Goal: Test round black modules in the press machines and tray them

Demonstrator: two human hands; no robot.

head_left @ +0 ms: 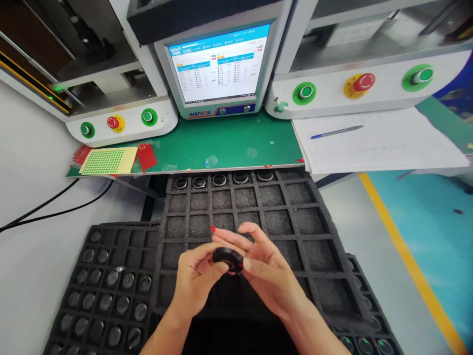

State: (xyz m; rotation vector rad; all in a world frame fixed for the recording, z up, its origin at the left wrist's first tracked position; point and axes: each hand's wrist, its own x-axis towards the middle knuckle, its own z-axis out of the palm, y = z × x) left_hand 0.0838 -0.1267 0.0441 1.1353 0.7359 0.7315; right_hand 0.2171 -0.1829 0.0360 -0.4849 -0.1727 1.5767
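A round black watch case is held up over the foam tray, tilted, between both hands. My left hand is closed on its left side, the thumb lying on the near face. My right hand presses its thumb against the right edge, where a small red patch shows, while its other fingers stretch out behind. At the tip of one right finger sits a small red piece. Beneath the hands is the black foam tray, with several round watch cases in its far row.
Behind stand a monitor and machine panels with green buttons and red stops. Green dot stickers and red strips lie on the green bench, with papers and a pen rightward. Another filled tray is lower left.
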